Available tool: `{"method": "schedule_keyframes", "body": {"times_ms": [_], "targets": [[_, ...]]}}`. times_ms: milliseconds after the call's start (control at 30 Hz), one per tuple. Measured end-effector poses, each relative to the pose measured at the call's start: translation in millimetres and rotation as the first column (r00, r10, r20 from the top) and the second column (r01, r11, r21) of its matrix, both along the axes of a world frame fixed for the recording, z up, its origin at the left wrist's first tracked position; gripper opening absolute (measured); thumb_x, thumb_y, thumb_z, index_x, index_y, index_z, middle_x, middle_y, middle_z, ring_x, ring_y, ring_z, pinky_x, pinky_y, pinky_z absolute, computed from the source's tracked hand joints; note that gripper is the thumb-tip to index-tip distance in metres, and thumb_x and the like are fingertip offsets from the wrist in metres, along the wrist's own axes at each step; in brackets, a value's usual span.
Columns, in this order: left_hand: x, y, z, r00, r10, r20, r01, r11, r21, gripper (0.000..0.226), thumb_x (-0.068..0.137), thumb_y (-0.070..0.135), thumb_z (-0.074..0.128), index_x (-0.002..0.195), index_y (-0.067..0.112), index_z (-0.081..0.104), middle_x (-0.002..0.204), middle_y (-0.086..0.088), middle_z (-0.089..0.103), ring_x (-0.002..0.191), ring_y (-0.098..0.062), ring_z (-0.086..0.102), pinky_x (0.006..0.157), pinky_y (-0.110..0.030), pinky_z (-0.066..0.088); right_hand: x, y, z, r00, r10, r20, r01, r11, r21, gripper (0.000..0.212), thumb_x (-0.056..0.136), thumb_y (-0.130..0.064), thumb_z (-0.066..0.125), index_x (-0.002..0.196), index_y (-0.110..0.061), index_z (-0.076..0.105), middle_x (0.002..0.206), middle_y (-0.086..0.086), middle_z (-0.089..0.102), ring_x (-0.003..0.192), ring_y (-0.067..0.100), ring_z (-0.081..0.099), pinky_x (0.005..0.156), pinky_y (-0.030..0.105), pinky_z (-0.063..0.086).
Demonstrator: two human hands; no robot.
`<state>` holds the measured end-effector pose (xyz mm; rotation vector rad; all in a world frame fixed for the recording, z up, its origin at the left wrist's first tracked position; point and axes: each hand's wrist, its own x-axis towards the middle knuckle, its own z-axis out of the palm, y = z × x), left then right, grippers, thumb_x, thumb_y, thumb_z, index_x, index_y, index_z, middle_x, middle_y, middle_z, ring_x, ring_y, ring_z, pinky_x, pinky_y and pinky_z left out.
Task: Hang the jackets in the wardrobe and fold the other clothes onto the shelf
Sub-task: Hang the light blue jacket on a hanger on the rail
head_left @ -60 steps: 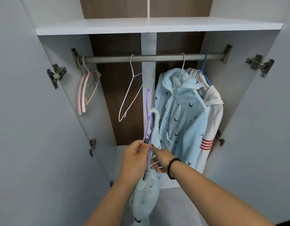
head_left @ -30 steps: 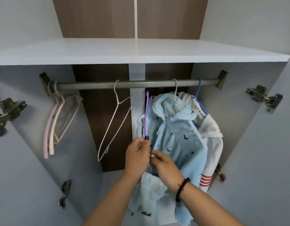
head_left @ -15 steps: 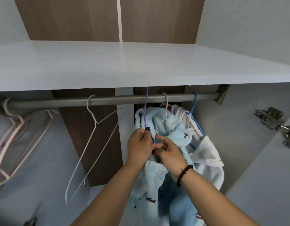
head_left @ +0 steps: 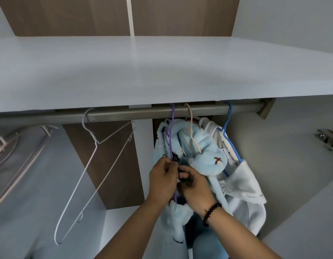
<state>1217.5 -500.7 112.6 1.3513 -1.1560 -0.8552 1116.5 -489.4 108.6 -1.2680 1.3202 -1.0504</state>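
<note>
A purple hanger [head_left: 171,135] carries a light blue fleece garment [head_left: 176,219], and its hook is over the grey wardrobe rail [head_left: 135,114]. My left hand [head_left: 163,181] grips the purple hanger's neck just below a small black clip. My right hand [head_left: 194,186], with a black bead bracelet on the wrist, pinches the hanger and fabric beside it. To the right hang a light blue bird-print jacket [head_left: 203,152] on a beige hanger [head_left: 191,133] and a white hooded jacket [head_left: 242,186] on a blue hanger [head_left: 228,128]. The white shelf [head_left: 162,71] lies above the rail.
An empty white wire hanger [head_left: 91,176] hangs on the rail left of the purple one. Pink hangers [head_left: 5,146] sit at the far left end. A door hinge [head_left: 328,141] juts from the right wall. The wardrobe back is brown wood.
Both hands rose with the purple hanger and its garment from low in the wardrobe up to the rail. Its hook now sits over the rail, left of the beige hanger.
</note>
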Motion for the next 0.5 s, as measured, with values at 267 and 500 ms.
{"method": "schedule_keyframes", "body": {"times_ms": [267, 500], "targets": [[-1, 10, -2, 0.996, -0.084, -0.005, 0.085, 0.994, 0.064, 0.02, 0.095, 0.017, 0.054, 0.076, 0.01, 0.055, 0.054, 0.011, 0.058, 0.051, 0.001, 0.052, 0.054, -0.009, 0.04, -19, 12, -3, 0.997, -0.077, -0.012, 0.077, 0.997, 0.016, 0.034, 0.083, 0.02, 0.042, 0.094, -0.008, 0.057, 0.09, 0.012, 0.063, 0.088, 0.019, 0.059, 0.087, 0.033, 0.048], [4, 41, -11, 0.997, -0.073, 0.024, 0.068, 0.985, 0.157, 0.009, 0.095, 0.016, 0.053, 0.09, 0.022, 0.058, 0.08, 0.004, 0.066, 0.072, -0.007, 0.062, 0.061, -0.013, 0.044, -26, 48, -3, 0.986, -0.162, 0.04, 0.162, 0.987, -0.012, 0.033, 0.088, 0.012, 0.044, 0.102, -0.014, 0.059, 0.088, 0.002, 0.064, 0.079, 0.011, 0.058, 0.07, 0.015, 0.049]]}}
